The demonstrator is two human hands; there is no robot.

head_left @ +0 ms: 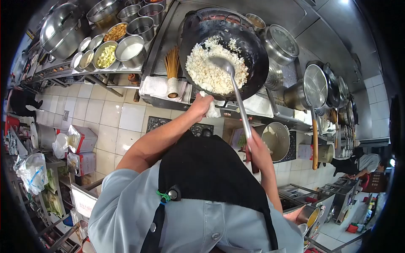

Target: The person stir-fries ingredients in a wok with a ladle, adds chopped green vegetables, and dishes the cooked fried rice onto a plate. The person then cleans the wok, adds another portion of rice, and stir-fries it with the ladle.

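Note:
A large black wok (257, 63) sits on the stove and holds loose white rice (211, 76) with small bits in it. My left hand (201, 106) is closed on a white cloth (212, 110) at the wok's near edge. My right hand (256, 148), slightly blurred, is wrapped round the handle of a long metal ladle (240, 101). The ladle's bowl rests in the rice near the wok's middle. To the left of the wok, a bamboo brush (172, 67) stands by a folded white towel (158, 87).
Metal pots of ingredients (130, 49) line the left shelf. A lidded pot (282, 42) stands right of the wok, with a wooden-handled strainer (315, 86) beyond it. A deep pot (276, 141) is near my right hand. Other people (369, 163) are at the far right and far left.

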